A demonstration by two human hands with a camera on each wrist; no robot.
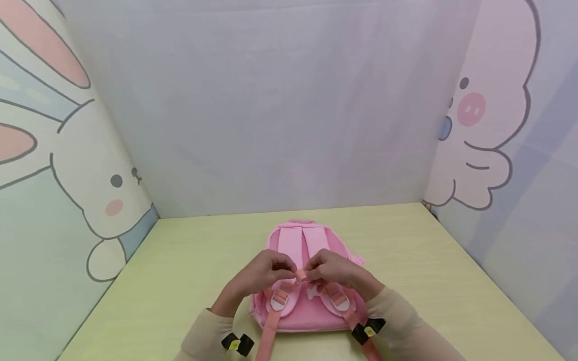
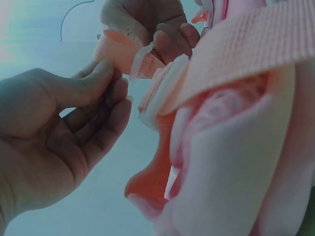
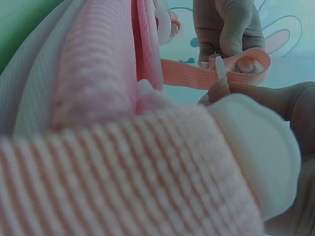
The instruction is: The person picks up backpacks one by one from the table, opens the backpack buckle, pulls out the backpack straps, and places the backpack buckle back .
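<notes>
A pink backpack [image 1: 307, 321] lies with its shoulder straps up. Above its middle, my left hand [image 1: 264, 271] pinches a looped end of an orange webbing strap [image 2: 106, 49] between thumb and fingers. From the other side, my right hand [image 1: 336, 269] pinches the same strap by a thin white slider [image 3: 220, 69] through which the webbing runs. The loop stands up between both hands. Lower on the shoulder straps, two white adjuster buckles [image 1: 279, 300] carry orange webbing. In the right wrist view, a large strap in front hides part of my right hand.
The backpack rests on a pale yellow-green table [image 1: 203, 260]. Orange strap tails [image 1: 269, 335] hang toward the near edge. A grey-white panel [image 1: 289, 110] closes the back, and side panels with a cartoon rabbit [image 1: 97, 185] and a pig [image 1: 496, 65] stand left and right.
</notes>
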